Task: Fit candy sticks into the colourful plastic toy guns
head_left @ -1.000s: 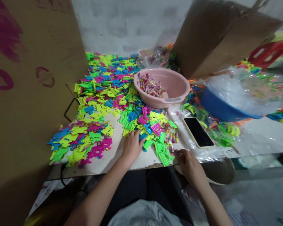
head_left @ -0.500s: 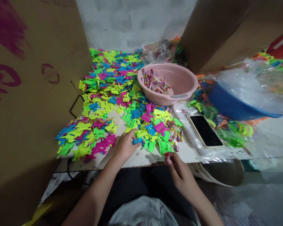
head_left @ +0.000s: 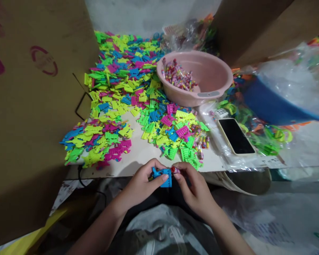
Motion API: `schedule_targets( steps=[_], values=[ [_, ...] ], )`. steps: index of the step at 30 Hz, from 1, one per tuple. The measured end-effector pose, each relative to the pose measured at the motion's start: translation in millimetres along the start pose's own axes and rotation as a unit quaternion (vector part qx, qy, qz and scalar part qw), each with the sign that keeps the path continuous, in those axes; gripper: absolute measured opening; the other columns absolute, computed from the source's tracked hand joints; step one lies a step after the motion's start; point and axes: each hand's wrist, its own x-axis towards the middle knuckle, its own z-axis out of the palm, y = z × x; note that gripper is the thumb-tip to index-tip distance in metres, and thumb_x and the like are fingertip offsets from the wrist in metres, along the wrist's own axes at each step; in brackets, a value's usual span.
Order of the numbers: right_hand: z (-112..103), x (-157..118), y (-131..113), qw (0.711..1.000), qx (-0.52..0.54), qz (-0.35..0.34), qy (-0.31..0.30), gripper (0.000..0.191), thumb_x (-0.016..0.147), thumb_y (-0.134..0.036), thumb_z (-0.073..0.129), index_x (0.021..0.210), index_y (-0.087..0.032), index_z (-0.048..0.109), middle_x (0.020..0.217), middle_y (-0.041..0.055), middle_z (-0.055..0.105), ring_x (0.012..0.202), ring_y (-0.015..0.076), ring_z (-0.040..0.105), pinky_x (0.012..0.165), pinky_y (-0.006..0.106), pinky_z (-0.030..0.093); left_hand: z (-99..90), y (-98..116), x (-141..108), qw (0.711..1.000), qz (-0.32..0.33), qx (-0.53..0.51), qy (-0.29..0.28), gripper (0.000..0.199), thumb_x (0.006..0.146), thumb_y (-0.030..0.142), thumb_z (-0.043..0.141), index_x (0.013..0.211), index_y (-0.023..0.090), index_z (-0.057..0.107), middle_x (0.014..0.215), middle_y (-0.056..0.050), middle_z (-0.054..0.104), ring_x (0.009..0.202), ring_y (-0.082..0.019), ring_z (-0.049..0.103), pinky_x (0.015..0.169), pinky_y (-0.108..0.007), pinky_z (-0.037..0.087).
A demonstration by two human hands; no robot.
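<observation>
My left hand (head_left: 146,181) pinches a blue plastic piece (head_left: 167,178) just past the table's front edge. Close on its right, my right hand (head_left: 192,180) holds a small red-capped tube (head_left: 175,170) between thumb and fingers, its end near the blue piece. Whether the two touch is too small to tell. Beyond my hands lies a heap of green, yellow, pink and blue plastic pieces (head_left: 172,134), with several small tubes (head_left: 202,141) at its right side. Another pile of such pieces (head_left: 95,141) lies to the left.
A pink basin (head_left: 212,74) holding many small tubes stands at the back. Right of it are a phone (head_left: 236,136) on clear plastic bags and a blue basin (head_left: 276,102) with plastic on top. A large cardboard box (head_left: 42,124) stands at the left.
My left hand has lifted the blue piece off the table and brought it toward me. My right hand has moved left with the tube, beside it. The view has tilted down somewhat.
</observation>
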Motion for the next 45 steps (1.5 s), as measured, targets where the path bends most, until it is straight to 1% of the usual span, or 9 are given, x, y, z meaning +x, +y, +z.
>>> schedule_targets(
  steps=[10, 17, 20, 25, 29, 33, 35, 38, 45],
  values=[
    [1, -5, -7, 0.999, -0.015, -0.002, 0.029, 0.009, 0.092, -0.024, 0.051, 0.1, -0.022, 0.049, 0.09, 0.0069, 0.065, 0.082, 0.0192, 0.064, 0.073, 0.03, 0.053, -0.2, 5, -7, 1.0, 0.004, 0.002, 0.027, 0.017, 0.083, 0.035, 0.061, 0.091, 0.02, 0.061, 0.09, -0.002, 0.068, 0.086, -0.018, 0.062, 0.077, -0.025, 0.047],
    [-4, -2, -6, 0.998, -0.011, -0.011, -0.056, 0.004, 0.094, -0.021, 0.046, 0.096, -0.023, 0.044, 0.088, 0.0056, 0.061, 0.076, 0.0175, 0.059, 0.068, 0.028, 0.048, -2.1, 5, -11, 0.998, 0.037, 0.039, 0.012, 0.013, 0.088, 0.033, 0.056, 0.092, 0.021, 0.059, 0.089, -0.002, 0.066, 0.087, -0.017, 0.061, 0.078, -0.024, 0.046],
    [-7, -1, -3, 0.991, 0.071, 0.017, -0.108, 0.003, 0.096, -0.026, 0.045, 0.097, -0.023, 0.045, 0.087, 0.0031, 0.057, 0.078, 0.0155, 0.056, 0.071, 0.027, 0.048, -4.8, 5, -12, 0.997, 0.05, 0.064, -0.004, 0.012, 0.089, 0.032, 0.055, 0.091, 0.021, 0.059, 0.087, -0.001, 0.065, 0.085, -0.017, 0.06, 0.076, -0.024, 0.045],
    [-4, -4, -1, 0.969, 0.207, 0.071, -0.114, 0.015, 0.097, -0.037, 0.045, 0.091, -0.023, 0.044, 0.083, 0.0, 0.053, 0.078, 0.014, 0.055, 0.071, 0.025, 0.048, -9.2, 15, -14, 0.995, 0.041, 0.089, -0.033, 0.012, 0.087, 0.031, 0.056, 0.088, 0.02, 0.06, 0.084, -0.002, 0.065, 0.08, -0.017, 0.06, 0.073, -0.025, 0.046],
    [-1, -7, -2, 0.993, 0.071, 0.009, -0.099, 0.007, 0.096, -0.027, 0.045, 0.091, -0.023, 0.043, 0.083, 0.0014, 0.056, 0.074, 0.015, 0.055, 0.067, 0.025, 0.046, -8.1, 16, -15, 0.993, 0.038, 0.11, -0.018, 0.01, 0.087, 0.029, 0.054, 0.087, 0.021, 0.06, 0.083, -0.002, 0.066, 0.08, -0.018, 0.06, 0.073, -0.025, 0.045],
    [1, -10, -6, 0.988, -0.09, -0.083, -0.089, 0.006, 0.094, -0.018, 0.04, 0.09, -0.022, 0.04, 0.08, 0.0043, 0.057, 0.068, 0.0168, 0.054, 0.059, 0.027, 0.043, -1.7, 8, -17, 0.996, 0.02, 0.087, 0.001, 0.013, 0.087, 0.032, 0.054, 0.088, 0.02, 0.059, 0.084, -0.002, 0.065, 0.08, -0.017, 0.059, 0.073, -0.025, 0.044],
    [2, -13, -9, 0.98, -0.146, -0.104, -0.081, 0.01, 0.096, -0.031, 0.041, 0.094, -0.021, 0.04, 0.081, 0.0061, 0.058, 0.069, 0.019, 0.056, 0.059, 0.029, 0.043, 2.3, 3, -18, 0.998, -0.002, 0.062, 0.017, 0.015, 0.086, 0.034, 0.055, 0.087, 0.019, 0.059, 0.082, -0.002, 0.063, 0.078, -0.017, 0.058, 0.072, -0.025, 0.044],
    [5, -17, -12, 0.969, -0.204, -0.117, -0.071, 0.04, 0.091, -0.059, 0.044, 0.094, -0.019, 0.042, 0.078, 0.0061, 0.059, 0.068, 0.0208, 0.058, 0.056, 0.03, 0.044, 7.9, -2, -19, 0.999, -0.043, 0.011, 0.022, 0.017, 0.083, 0.035, 0.057, 0.084, 0.018, 0.058, 0.077, 0.0, 0.06, 0.075, -0.016, 0.055, 0.07, -0.025, 0.043],
    [14, -21, 7, 0.96, -0.235, -0.151, -0.028, 0.047, 0.086, -0.067, 0.041, 0.08, -0.021, 0.043, 0.058, -0.0008, 0.053, 0.049, 0.0164, 0.055, 0.047, 0.025, 0.034, 19.6, -19, -19, 0.987, -0.123, -0.103, 0.004, 0.023, 0.075, 0.038, 0.064, 0.079, 0.017, 0.055, 0.074, 0.002, 0.056, 0.069, -0.013, 0.049, 0.065, -0.024, 0.041]
  ],
)
